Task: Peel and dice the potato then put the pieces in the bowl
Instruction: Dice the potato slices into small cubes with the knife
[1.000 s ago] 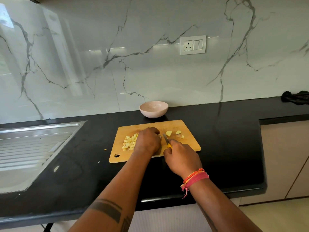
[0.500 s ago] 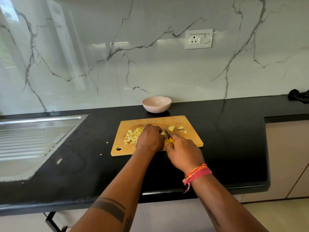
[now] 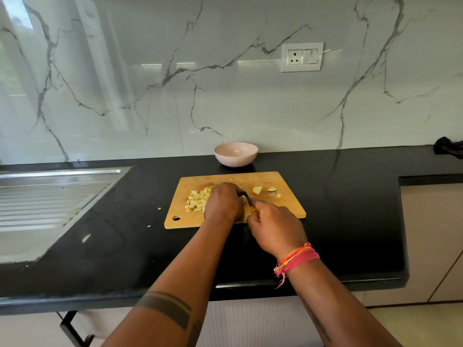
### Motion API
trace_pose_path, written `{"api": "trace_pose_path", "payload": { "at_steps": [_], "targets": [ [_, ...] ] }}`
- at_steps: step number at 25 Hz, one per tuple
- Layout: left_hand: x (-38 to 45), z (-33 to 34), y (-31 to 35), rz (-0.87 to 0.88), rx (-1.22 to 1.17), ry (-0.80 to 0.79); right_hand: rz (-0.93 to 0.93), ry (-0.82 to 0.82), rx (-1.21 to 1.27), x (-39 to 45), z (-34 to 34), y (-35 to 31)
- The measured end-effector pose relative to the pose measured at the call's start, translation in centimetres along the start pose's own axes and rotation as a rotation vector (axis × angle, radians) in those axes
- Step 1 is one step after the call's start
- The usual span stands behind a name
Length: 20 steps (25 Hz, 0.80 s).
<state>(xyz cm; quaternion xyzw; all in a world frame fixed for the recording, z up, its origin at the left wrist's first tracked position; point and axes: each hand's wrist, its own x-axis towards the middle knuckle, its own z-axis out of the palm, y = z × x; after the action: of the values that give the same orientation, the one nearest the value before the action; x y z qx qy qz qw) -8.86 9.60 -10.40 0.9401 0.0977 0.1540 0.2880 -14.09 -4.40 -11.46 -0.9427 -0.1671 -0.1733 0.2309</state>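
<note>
Between the earlier frames and this one little shifts on the board: both hands stay at its middle and the knife keeps working in the same spot, while the view itself drifts a bit. On the wooden cutting board [image 3: 288, 209] the left hand [image 3: 223, 202] is curled over a potato piece I cannot see beneath it, holding it down. Just to its right, the right hand [image 3: 274, 227] wraps round the yellow handle of the knife [image 3: 246, 197], whose dark blade angles in against the left fingers. A pile of diced potato [image 3: 196, 200] lies on the board's left part, touching the left hand. Two larger uncut potato chunks [image 3: 257, 190] and a small cube sit on the far right part. One stray cube [image 3: 159, 208] rests on the black counter [image 3: 350, 221] left of the board. Peeling looks done and dicing well along; the chunks remain to cut, and the pink bowl [image 3: 235, 154], just beyond the far edge, appears to hold nothing yet
</note>
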Motion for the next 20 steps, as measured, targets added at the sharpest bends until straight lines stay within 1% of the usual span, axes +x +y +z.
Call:
{"api": "trace_pose_path", "payload": {
  "at_steps": [3, 7, 10, 14, 20],
  "targets": [
    [0.1, 0.1, 0.1, -0.011, 0.005, 0.003, -0.014, -0.011, -0.013, 0.1, 0.1, 0.1],
    [0.3, 0.0, 0.1, -0.005, 0.015, -0.006, -0.030, -0.071, -0.004, 1.2, 0.0, 0.3],
    [0.0, 0.1, 0.2, -0.001, 0.029, 0.018, -0.045, -0.096, -0.002, 1.1, -0.2, 0.4],
    [-0.4, 0.0, 0.5, 0.011, 0.044, 0.041, -0.021, -0.084, -0.006, -1.0, -0.8, 0.5],
    [-0.5, 0.1, 0.5, -0.007, 0.029, 0.045, 0.007, -0.053, 0.061, -2.3, -1.5, 0.7]
  ]
}}
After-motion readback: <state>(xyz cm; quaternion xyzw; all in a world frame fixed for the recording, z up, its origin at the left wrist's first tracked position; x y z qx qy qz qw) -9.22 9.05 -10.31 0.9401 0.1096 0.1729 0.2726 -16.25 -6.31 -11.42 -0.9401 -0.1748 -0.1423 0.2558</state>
